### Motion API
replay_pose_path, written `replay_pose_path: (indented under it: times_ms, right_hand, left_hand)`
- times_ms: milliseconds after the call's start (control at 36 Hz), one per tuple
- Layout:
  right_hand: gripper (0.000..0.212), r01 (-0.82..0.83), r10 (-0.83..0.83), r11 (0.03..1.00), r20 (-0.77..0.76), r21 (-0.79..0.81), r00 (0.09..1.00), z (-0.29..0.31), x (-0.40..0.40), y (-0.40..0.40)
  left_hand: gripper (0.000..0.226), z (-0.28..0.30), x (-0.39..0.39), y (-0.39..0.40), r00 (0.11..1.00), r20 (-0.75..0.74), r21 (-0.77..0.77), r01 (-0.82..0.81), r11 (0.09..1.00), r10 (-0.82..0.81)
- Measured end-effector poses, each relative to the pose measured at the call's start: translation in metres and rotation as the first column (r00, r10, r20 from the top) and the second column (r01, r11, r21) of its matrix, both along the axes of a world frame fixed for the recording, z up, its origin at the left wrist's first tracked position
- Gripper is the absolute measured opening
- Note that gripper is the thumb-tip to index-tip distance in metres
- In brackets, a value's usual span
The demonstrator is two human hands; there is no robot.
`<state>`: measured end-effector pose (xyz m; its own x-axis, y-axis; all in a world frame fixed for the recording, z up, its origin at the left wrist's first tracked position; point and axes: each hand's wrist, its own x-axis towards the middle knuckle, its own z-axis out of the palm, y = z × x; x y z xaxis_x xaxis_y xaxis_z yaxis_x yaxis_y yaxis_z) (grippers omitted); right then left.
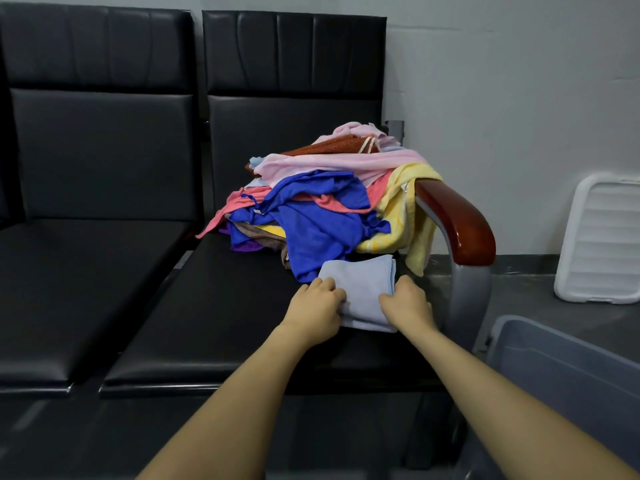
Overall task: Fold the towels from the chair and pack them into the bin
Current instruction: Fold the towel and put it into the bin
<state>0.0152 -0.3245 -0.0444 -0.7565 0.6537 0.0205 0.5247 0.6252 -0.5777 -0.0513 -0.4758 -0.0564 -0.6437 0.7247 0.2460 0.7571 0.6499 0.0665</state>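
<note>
Head view, hands: your left hand [320, 304] and right hand [406, 304] both rest on the pale blue towel [367, 289], fingers curled over its left and right edges; whether they pinch the cloth or only press it, you cannot tell from here.
Head view, towel in hand: it lies folded on the black chair seat [221, 306], just in front of the pile, its long axis running from 6 to 12 o'clock between your hands.
Head view, key relation: the bin [554, 368] sits at 4 o'clock from the towel, past the armrest [460, 223]; your right hand is the nearer one, so the carry likely goes that way, lifting clear of the armrest.
Head view, counts: one folded towel under your hands; one loose pile [322, 202] at 12 o'clock, with several towels, too tangled to count exactly; one bin; one white lid [602, 244] leaning on the wall at 2 o'clock; two seats in view.
Judgement: most of the task appears to remain, since the pile is large.
</note>
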Motion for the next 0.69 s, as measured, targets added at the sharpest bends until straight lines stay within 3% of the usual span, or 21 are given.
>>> replay_pose_path:
  times_ms: [56,194,333,444,556,694]
  right_hand:
    - [0.022,0.002,-0.002,1.0,0.027,-0.004,1.0,0.0,0.001,-0.001]
    - [0.049,0.071,-0.072,0.997,0.1,0.014,0.992,-0.004,0.001,-0.003]
    - [0.048,0.101,-0.104,0.994,0.112,0.03,0.988,-0.002,-0.006,-0.001]
    - [0.06,0.102,-0.114,0.99,0.128,0.101,0.985,-0.004,-0.012,0.0]
    - [0.084,0.063,-0.12,0.961,0.2,0.271,0.972,-0.017,-0.015,-0.005]
    - [0.086,0.052,-0.138,0.947,0.256,0.316,0.957,-0.022,-0.014,-0.006]
  left_hand:
    - [0.032,0.0,0.001,-0.001,0.999,0.03,-0.008,0.011,1.0,-0.011]
    - [0.03,0.006,0.007,0.007,0.989,0.129,0.065,-0.085,0.994,0.076]
    - [0.029,0.011,0.008,0.014,0.976,0.104,0.066,-0.2,0.977,0.193]
    - [0.022,0.012,0.002,0.018,0.954,0.108,0.009,-0.283,0.959,0.281]
    - [0.036,0.008,-0.003,0.019,0.883,0.162,-0.034,-0.441,0.897,0.44]
    - [0.054,-0.002,-0.006,0.018,0.805,0.255,-0.113,-0.526,0.843,0.536]
